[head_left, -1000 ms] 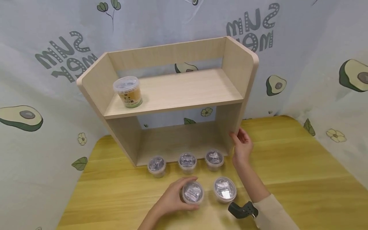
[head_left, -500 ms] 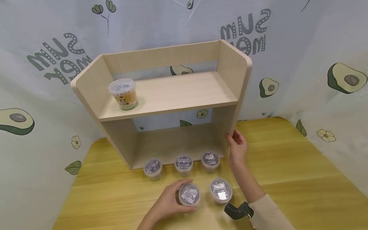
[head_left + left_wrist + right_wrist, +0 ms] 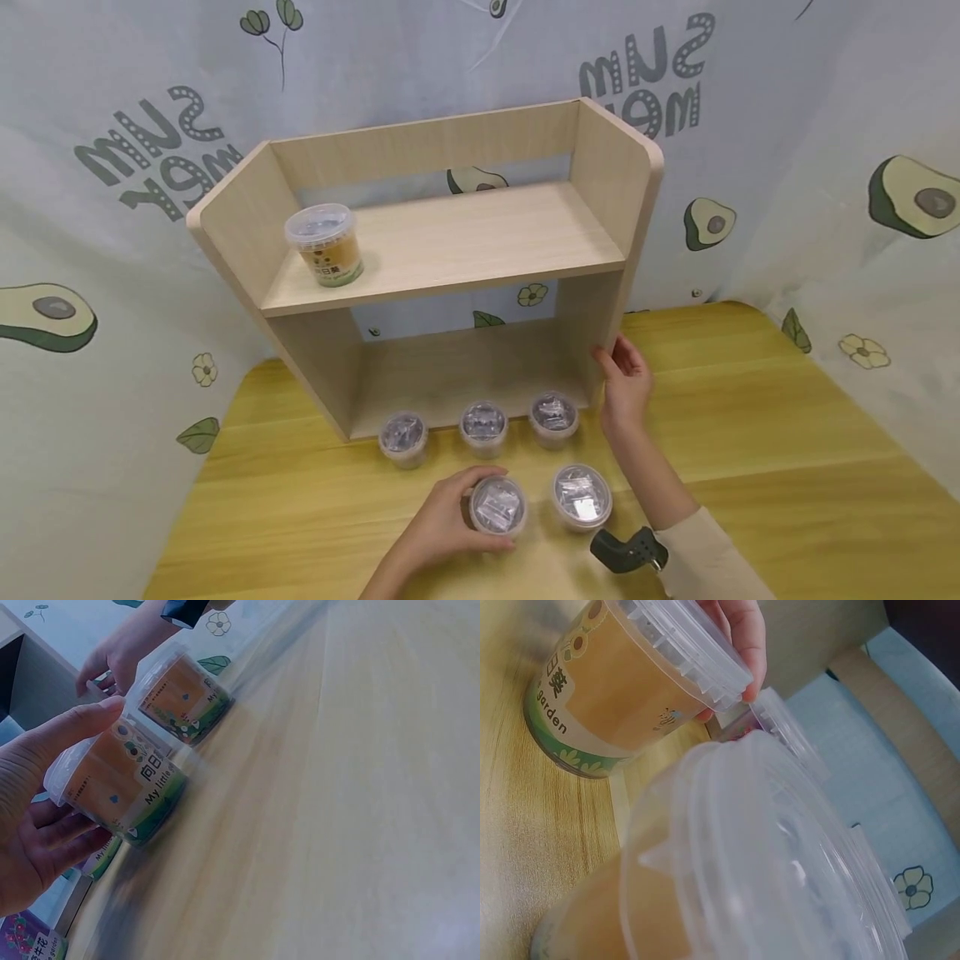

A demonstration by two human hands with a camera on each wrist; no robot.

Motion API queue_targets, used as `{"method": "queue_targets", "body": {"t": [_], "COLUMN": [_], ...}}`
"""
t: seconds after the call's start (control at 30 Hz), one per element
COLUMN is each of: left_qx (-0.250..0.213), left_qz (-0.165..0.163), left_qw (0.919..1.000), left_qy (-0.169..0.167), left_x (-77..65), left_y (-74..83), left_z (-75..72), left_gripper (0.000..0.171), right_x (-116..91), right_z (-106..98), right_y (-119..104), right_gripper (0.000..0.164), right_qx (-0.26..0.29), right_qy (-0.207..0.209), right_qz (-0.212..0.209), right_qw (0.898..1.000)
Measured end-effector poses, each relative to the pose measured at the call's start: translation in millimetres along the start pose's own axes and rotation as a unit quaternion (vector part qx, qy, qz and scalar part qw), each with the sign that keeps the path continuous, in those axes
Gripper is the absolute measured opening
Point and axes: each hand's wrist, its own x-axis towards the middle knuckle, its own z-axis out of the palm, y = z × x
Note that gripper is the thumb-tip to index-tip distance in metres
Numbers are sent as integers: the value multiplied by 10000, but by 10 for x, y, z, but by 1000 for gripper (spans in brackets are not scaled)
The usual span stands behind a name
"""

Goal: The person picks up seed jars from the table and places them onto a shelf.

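My left hand (image 3: 442,523) holds a lidded clear plastic cup (image 3: 498,506) from its left side, thumb and fingers curled round it. In the left wrist view that cup (image 3: 124,784) shows an orange and green flower label. Just to its right stands a matching orange cup (image 3: 582,497), which looms close in the right wrist view. My right hand (image 3: 628,390) grips the front edge of the right side panel of a pale wooden shelf (image 3: 480,237), its thumb on the inner side and its other fingers partly hidden behind.
Three more lidded cups stand along the shelf's front: a left one (image 3: 403,438), a middle one (image 3: 483,427) and a right one (image 3: 553,418). Another orange cup (image 3: 327,250) sits at the left of the upper board. A patterned cloth (image 3: 810,108) hangs behind the yellow wooden table (image 3: 787,467).
The head view has shifted slightly. Both hands, the held cup and the shelf keep the same places relative to one another.
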Motion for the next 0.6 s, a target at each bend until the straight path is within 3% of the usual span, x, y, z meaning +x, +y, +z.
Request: {"method": "queue_targets", "body": {"t": [0.43, 0.6], "left_qx": [204, 56], "left_qz": [263, 130], "left_qw": [9993, 9996], "left_qy": [189, 240], "left_x": [-26, -4], "left_y": [23, 94], "left_z": [-12, -73], "left_gripper": [74, 74], "right_x": [-20, -10], "right_z": [1, -6], "right_y": [-38, -70], "right_gripper": [29, 29], "right_qx": [-9, 54], "right_qy": [-28, -73], "right_qz": [125, 181], "right_qw": [9999, 9998]}}
